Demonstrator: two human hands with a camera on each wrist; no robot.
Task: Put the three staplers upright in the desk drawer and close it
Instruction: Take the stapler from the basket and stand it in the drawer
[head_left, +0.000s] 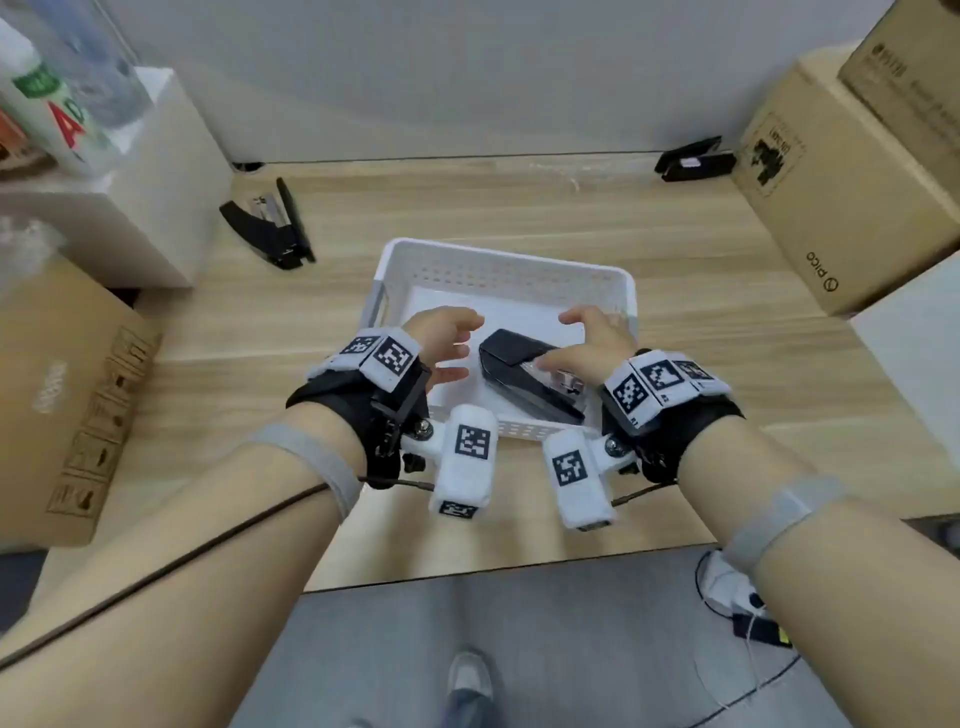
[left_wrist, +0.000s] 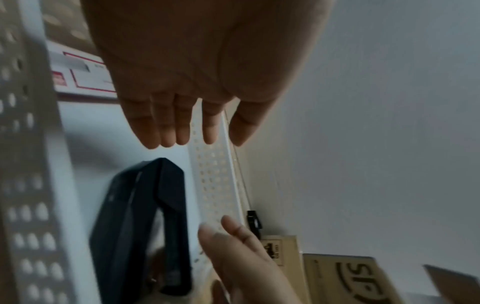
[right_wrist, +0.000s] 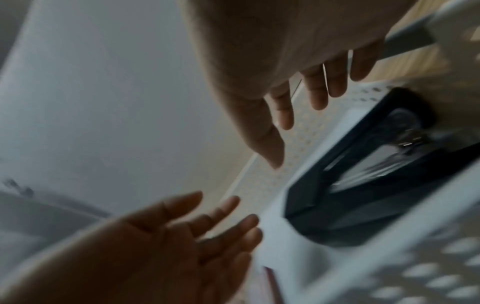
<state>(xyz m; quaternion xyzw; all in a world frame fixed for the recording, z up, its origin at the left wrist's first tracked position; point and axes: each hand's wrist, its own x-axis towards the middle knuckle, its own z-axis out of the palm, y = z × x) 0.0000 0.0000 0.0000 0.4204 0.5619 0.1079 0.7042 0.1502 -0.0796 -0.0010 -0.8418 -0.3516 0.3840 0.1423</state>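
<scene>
A black stapler (head_left: 524, 376) lies diagonally inside a white perforated basket (head_left: 498, 254) on the wooden desk, its metal magazine showing. My left hand (head_left: 449, 338) hovers open just left of it, fingers straight, touching nothing. My right hand (head_left: 584, 335) hovers open over the stapler's near right end and holds nothing. A second black stapler (head_left: 270, 226) lies splayed open on the desk at the back left. A third stapler (head_left: 693, 161) sits by the wall at the back right. The left wrist view shows my left hand (left_wrist: 182, 123) above the stapler (left_wrist: 145, 222). No drawer is in view.
Cardboard boxes (head_left: 841, 187) crowd the right side, another cardboard box (head_left: 67, 395) stands at the left, and a white box (head_left: 145, 176) with a plastic bottle (head_left: 47, 98) is at the back left. White paper lines the basket floor. The desk's front edge (head_left: 493, 577) is near my wrists.
</scene>
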